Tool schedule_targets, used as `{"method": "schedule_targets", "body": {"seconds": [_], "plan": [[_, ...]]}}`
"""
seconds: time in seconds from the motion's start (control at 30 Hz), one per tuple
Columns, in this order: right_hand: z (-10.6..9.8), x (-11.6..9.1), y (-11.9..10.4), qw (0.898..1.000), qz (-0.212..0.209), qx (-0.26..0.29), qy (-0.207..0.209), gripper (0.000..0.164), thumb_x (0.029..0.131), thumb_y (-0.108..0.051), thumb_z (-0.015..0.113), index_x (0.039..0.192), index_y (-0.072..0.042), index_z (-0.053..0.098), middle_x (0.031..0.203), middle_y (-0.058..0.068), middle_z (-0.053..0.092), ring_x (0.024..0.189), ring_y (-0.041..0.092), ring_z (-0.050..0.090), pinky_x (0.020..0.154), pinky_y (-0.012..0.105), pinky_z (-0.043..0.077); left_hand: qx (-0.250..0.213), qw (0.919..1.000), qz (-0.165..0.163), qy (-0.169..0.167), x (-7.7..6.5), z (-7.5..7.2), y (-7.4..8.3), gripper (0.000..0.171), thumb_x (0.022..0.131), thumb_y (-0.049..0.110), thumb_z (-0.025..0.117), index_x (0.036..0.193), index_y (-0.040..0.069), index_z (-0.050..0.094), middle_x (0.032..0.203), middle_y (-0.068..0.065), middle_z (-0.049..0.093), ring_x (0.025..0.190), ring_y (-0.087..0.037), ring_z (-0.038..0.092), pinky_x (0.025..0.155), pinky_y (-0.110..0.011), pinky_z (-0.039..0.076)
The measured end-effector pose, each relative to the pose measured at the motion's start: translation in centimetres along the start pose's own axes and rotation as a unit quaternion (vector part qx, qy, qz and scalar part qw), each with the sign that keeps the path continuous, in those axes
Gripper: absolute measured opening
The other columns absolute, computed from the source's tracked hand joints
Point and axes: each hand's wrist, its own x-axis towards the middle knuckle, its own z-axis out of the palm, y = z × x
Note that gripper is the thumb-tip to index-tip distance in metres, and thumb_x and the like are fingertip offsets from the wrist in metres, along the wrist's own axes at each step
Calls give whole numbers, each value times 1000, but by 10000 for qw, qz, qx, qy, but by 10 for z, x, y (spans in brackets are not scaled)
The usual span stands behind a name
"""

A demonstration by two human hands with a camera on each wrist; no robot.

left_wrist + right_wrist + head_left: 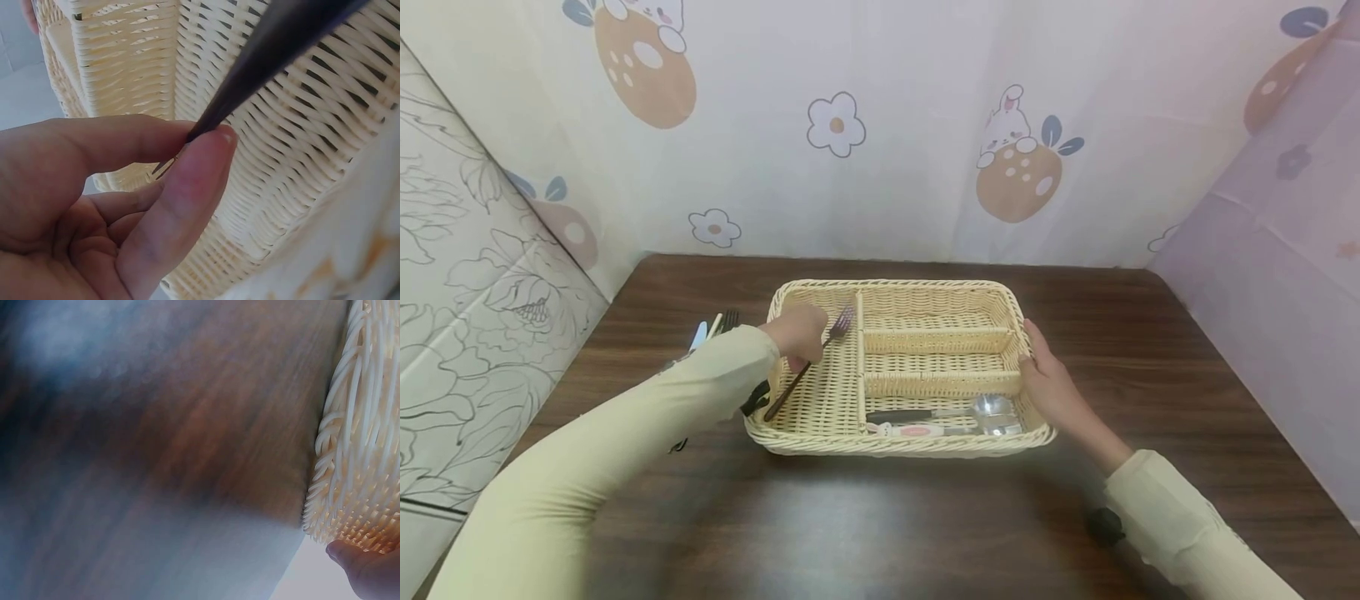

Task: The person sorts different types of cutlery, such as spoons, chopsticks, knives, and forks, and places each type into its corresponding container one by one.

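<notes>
A cream woven basket point(895, 448) with divided compartments sits on the dark wooden table. Over its large left compartment, my left hand point(803, 335) pinches a dark fork point(842, 323) between thumb and fingertips; the tines point up and right, toward the long divider. In the left wrist view, the fork's dark handle point(256, 69) runs out past the thumb point(194, 169). My right hand point(1051, 379) grips the basket's right rim, its thumb at the inner side. Two spoons point(992, 406), one dark-handled and one with a rabbit-decorated handle, lie in the front right compartment.
Left of the basket, partly behind the left sleeve point(700, 375), lie more pieces of cutlery, including a black fork point(731, 319) and a light-blue-ended piece point(699, 335). Patterned curtains point(895, 200) hang behind the table point(850, 533).
</notes>
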Motion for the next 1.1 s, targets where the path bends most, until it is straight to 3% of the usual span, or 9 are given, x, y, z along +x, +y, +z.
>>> {"method": "schedule_targets", "body": {"seconds": [0.3, 0.8, 1.0, 1.1], "plan": [[0, 1, 0, 10000, -24, 59, -31, 57, 103, -19, 25, 153, -12, -4, 155, 24, 4, 139, 45, 9, 108, 60, 9, -101, 9990, -299, -310, 6, -1, 2, 11, 75, -7, 55, 78, 2, 53, 61, -11, 64, 49, -16, 63, 48, -23, 48], [-1, 0, 0, 10000, -9, 42, -26, 57, 103, -17, 25, 152, -11, -4, 154, 25, 6, 138, 46, 9, 108, 61, 10, 51, 9985, -307, -442, 12, 1, 1, 9, 72, -7, 56, 75, 1, 55, 59, -11, 64, 46, -16, 62, 52, -28, 54], [0, -1, -1, 9999, 13, 101, -37, 58, 103, -17, 25, 153, -12, -4, 154, 26, 6, 137, 47, 11, 107, 62, 11, 24, 9980, -402, -480, 14, 7, 1, 13, 73, -9, 58, 82, 0, 55, 64, -13, 64, 47, -16, 62, 53, -29, 55], [0, -2, 1, 10000, 29, 55, -4, 58, 103, -16, 26, 153, -12, -4, 153, 27, 8, 137, 48, 13, 107, 61, 12, 46, 9984, -380, -414, 19, 14, 5, 19, 75, -10, 55, 92, -3, 56, 66, -16, 66, 50, -20, 65, 44, -25, 51]]}}
